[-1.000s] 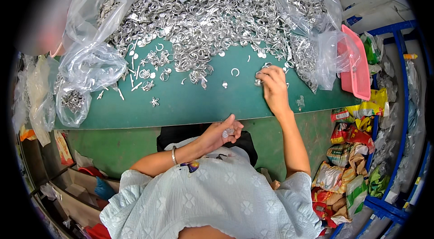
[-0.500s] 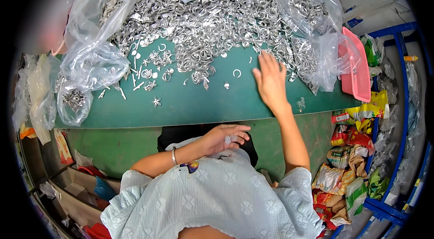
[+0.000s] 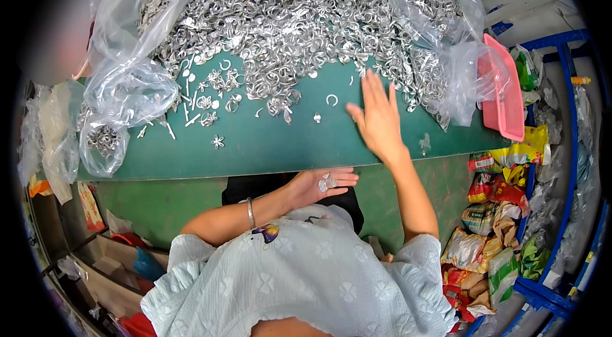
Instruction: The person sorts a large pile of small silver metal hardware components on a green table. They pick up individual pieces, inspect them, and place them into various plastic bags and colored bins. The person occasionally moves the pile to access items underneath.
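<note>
My left hand (image 3: 319, 186) is palm up by the table's front edge, fingers stretched toward the right. It holds a few small shiny, clear-looking pieces (image 3: 326, 183) in its palm; their exact kind is too small to tell. My right hand (image 3: 380, 121) is open, palm down over the green table (image 3: 268, 146), with its thumb apart. Its fingertips touch or hover at the near edge of a big heap of silver rings and small metal pieces (image 3: 306, 31). Left of this hand lie an open ring (image 3: 331, 100) and a small round piece (image 3: 317, 118).
Clear plastic bags (image 3: 131, 95) with metal pieces stand at the left; another bag (image 3: 468, 82) is at the right. A pink basket (image 3: 503, 98) stands at the right edge. Flower-shaped pieces (image 3: 218, 141) lie at the left. Blue shelving (image 3: 561, 177) and colourful packets (image 3: 468, 251) are beyond.
My left hand has turned palm up and its fingers have straightened, showing the pieces. The right hand's thumb has swung out left, while its fingertips stay near the heap's edge.
</note>
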Demonstrator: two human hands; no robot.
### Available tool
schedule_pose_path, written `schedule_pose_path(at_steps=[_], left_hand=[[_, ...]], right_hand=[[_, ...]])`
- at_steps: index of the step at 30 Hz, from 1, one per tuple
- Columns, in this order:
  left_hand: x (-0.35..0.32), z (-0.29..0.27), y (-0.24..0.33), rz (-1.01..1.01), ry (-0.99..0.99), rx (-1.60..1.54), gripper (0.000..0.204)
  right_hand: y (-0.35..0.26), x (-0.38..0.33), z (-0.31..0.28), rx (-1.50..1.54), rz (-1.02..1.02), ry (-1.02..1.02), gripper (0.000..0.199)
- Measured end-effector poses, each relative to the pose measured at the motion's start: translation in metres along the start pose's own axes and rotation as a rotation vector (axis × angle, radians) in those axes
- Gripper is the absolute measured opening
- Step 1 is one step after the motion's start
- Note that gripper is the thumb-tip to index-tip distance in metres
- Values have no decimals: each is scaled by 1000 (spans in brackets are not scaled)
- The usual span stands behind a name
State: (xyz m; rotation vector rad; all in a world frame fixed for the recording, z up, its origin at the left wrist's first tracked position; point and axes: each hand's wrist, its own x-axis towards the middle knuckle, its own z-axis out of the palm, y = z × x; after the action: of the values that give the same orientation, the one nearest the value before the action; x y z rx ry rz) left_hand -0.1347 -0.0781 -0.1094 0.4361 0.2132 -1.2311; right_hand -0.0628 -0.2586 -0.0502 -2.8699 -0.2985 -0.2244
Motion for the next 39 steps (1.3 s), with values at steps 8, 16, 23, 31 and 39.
schedule_pose_path(at_steps=[8,16,23,31,39], left_hand=[[2,3,3,-52,54,-115,45],[1,2,3,-52,12,-101,40],[-2,10,6,-81,36,-39,38],[-1,2,5,-65,53,-77,39],[5,0,-1,-74,-33,-236,46]], right_hand=[[-11,-23,-19,217,-20,-11,58],[-17,-34,-22,282,-101,-70,45],[8,34,1,101,-105,215,24],[23,25,-12,6,-73,280,22],[-12,-35,-25,202,-149,-211,60]])
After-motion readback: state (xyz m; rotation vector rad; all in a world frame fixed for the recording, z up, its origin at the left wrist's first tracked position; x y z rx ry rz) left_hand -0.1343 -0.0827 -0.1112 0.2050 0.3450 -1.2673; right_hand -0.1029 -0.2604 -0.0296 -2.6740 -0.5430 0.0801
